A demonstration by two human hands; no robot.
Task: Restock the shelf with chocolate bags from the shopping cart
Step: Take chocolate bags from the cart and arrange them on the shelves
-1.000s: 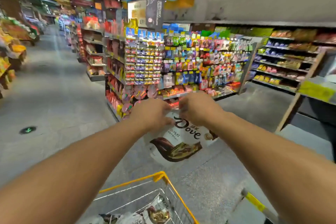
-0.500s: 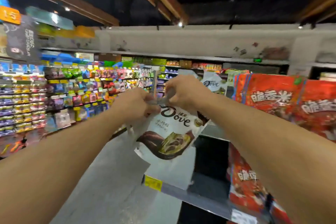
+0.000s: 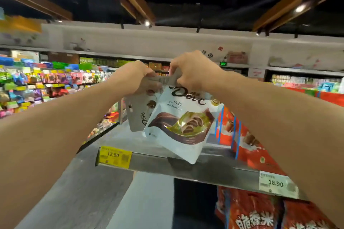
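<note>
From my seat I judge this bag about halfway home: it is out of the cart and up at the shelf [image 3: 204,169], but not yet set down. My left hand [image 3: 134,78] and right hand [image 3: 193,72] both grip the top edge of the Dove bag [image 3: 182,126], fingers [image 3: 181,78] curled tight round the crumpled seal, and the bag hangs tilted in the air with its lower corner in front of the shelf's front lip. Below it is a bare stretch of shelf above the yellow price tag [image 3: 114,156], with red bags [image 3: 249,147] just beside on the right; that gap looks like the slot to fill. A second Dove bag [image 3: 138,117] shows just behind, to the left, under my left hand; I cannot tell whether I hold it too or whether it stands on the shelf. What is left: lower the bag, stand it upright, let go. The cart is out of view, so I cannot say how many bags remain.
</note>
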